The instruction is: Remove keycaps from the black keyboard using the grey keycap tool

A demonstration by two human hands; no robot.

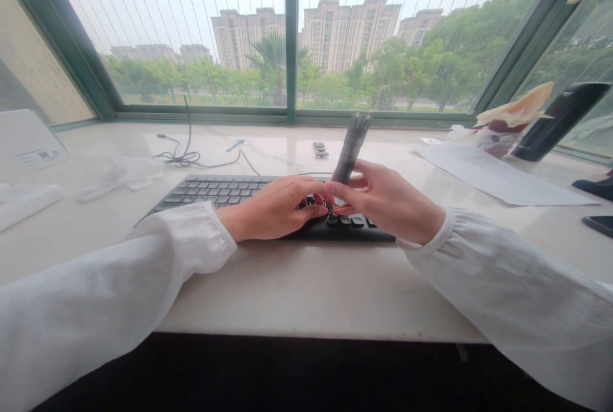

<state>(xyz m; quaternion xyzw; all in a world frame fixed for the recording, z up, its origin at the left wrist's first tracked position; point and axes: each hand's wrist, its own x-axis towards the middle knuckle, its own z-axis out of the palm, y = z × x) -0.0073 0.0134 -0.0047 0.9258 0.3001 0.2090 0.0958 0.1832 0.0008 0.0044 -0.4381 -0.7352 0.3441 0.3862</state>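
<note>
A black keyboard point(218, 190) lies in front of me. My right hand point(390, 200) grips a dark grey keycap puller point(352, 147) over the right part of the keyboard. The puller stands tilted, its two-pronged end up and thin wire loops near the keys. My left hand point(275, 206) rests on the keyboard, its fingers bent and closed beside the wires. What those fingertips hold, if anything, is hidden. Several loose black keycaps point(320, 149) lie on the table behind the keyboard.
A coiled black cable point(179, 156) and a small blue-grey strip point(234, 145) lie behind the keyboard. Clear plastic wrapping point(122, 175) and a white box point(29, 144) are at left. Paper sheets point(498, 172) and a black upright object point(560, 121) are at right. The table's front edge is close.
</note>
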